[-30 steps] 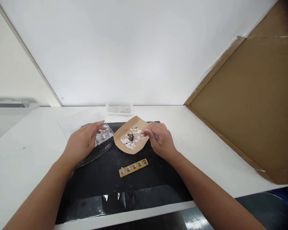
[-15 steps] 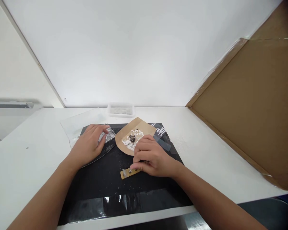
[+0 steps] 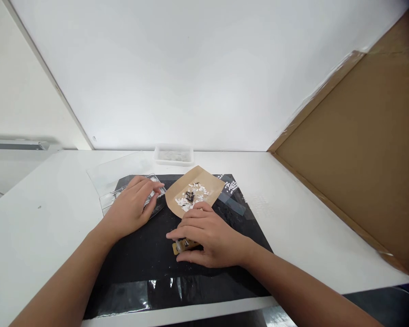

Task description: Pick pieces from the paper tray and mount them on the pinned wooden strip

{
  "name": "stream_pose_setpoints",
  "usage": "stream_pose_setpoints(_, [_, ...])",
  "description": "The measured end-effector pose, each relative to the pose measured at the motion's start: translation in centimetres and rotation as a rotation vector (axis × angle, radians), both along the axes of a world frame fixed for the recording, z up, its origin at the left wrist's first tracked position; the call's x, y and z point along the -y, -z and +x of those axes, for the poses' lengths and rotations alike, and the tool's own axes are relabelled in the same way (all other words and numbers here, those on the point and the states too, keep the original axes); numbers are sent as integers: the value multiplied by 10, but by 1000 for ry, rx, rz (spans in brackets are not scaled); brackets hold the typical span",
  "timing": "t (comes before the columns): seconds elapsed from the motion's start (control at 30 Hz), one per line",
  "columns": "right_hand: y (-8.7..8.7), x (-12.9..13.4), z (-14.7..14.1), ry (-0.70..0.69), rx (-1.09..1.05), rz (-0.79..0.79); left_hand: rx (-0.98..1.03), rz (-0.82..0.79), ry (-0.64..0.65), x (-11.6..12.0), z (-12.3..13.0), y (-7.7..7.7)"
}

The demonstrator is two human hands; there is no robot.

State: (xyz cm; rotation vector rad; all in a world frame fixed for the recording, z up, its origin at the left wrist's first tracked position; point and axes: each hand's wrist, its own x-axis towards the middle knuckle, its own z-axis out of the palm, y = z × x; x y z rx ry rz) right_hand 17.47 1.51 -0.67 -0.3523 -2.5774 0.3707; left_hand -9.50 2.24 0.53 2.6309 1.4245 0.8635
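My right hand (image 3: 207, 237) lies over a small tan strip (image 3: 183, 246) with metal studs on the black mat (image 3: 146, 259); thumb and fingers close around the strip, and only its left end shows. Just beyond it a brown paper piece (image 3: 194, 190) carries a heap of small white and dark bits (image 3: 191, 197). My left hand (image 3: 132, 206) rests flat, fingers spread, on a clear plastic compartment box (image 3: 153, 193) at the mat's upper left.
A shallow clear tray (image 3: 173, 155) stands at the back by the white wall. A clear plastic lid (image 3: 114, 175) lies behind the box. A cardboard panel (image 3: 357, 154) leans along the right side. Clear film strips (image 3: 231, 204) lie on the mat's right.
My right hand left the paper heap, came down toward me and now covers and grips the tan strip. My left hand settled flatter on the clear box.
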Motion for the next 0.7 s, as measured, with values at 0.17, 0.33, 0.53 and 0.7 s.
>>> stream_pose_setpoints(0.17, [2, -1, 0, 3, -20, -22, 63, -130, 156, 10, 5, -10])
stream_pose_setpoints(0.33, [0, -2, 0, -3, -36, -61, 91, -447, 258, 25, 12, -18])
stream_pose_setpoints(0.53, [0, -2, 0, 13, -36, -107, 32, -621, 313, 27, 22, -8])
stream_pose_setpoints(0.7, [4, -3, 3, 44, -55, -165, 31, -659, 294, 24, 30, 2])
